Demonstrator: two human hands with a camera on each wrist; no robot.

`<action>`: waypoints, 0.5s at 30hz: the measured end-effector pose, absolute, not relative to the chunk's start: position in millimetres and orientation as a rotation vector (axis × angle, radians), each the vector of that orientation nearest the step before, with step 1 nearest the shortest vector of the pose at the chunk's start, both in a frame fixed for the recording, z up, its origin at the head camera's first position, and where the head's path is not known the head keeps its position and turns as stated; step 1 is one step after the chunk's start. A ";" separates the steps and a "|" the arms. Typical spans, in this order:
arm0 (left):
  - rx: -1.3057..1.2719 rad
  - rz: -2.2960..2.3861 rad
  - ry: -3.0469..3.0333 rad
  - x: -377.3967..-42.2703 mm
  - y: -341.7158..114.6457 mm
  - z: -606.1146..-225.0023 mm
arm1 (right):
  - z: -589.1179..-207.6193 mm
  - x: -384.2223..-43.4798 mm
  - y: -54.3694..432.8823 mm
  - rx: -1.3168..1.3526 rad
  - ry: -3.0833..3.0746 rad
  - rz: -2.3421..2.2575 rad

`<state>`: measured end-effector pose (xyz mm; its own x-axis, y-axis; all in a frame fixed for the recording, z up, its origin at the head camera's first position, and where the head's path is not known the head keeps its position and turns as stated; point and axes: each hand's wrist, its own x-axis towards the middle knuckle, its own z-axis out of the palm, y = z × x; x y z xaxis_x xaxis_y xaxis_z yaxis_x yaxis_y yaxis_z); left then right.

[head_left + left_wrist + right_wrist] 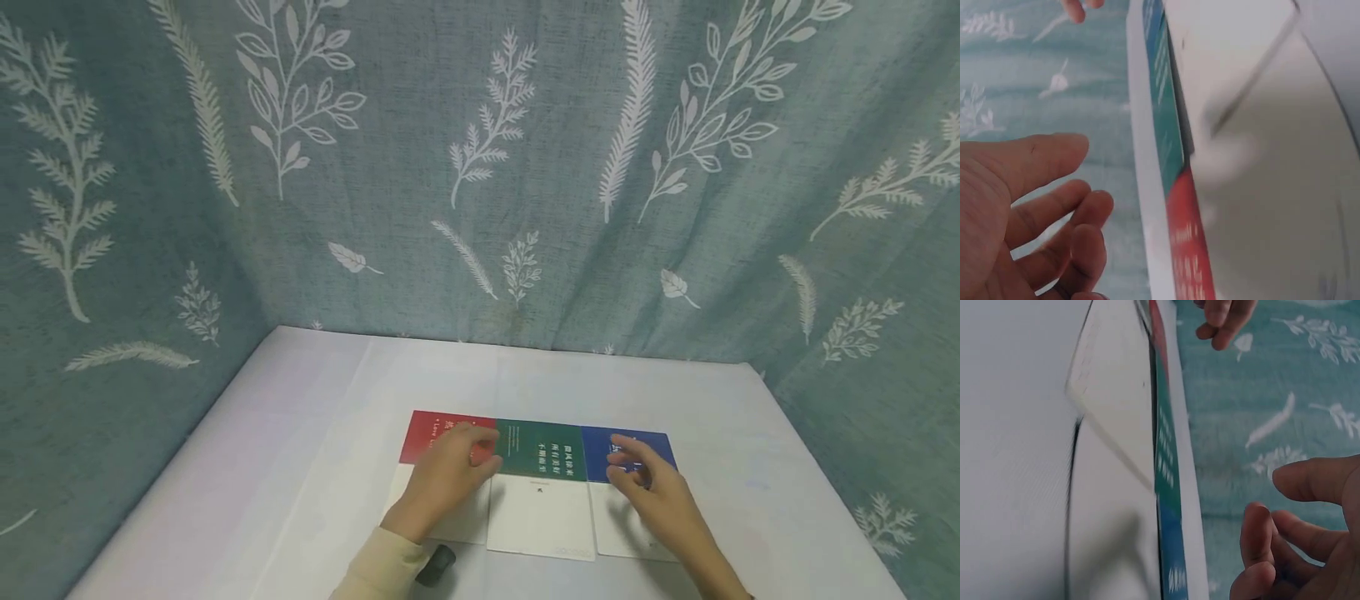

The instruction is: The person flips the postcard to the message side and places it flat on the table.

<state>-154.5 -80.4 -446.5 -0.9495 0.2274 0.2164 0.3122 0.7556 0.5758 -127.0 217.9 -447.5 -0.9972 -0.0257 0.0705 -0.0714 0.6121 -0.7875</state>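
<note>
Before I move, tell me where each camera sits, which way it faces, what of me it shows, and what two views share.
Head: on your head, facing forward and down at the white table and curtain; left hand, right hand and left sleeve show.
Left wrist: on that wrist, facing across the red panel, green panel and blue panel; left fingers large, right fingertips at top.
Right wrist: on that wrist, facing across the same panels; right fingers large, left fingers at top.
Shared: both wrist views show all three panels and the curtain.
</note>
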 end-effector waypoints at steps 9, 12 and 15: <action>-0.302 -0.886 -2.796 -159.7 -120.1 -448.5 | -443.9 -144.4 182.5 0.259 -2.753 1.403; -0.245 -0.881 -2.797 -160.0 -131.7 -448.8 | -443.8 -150.8 172.4 0.282 -2.755 1.418; -0.173 -0.856 -2.801 -160.3 -142.6 -448.3 | -443.7 -156.6 162.2 0.319 -2.753 1.429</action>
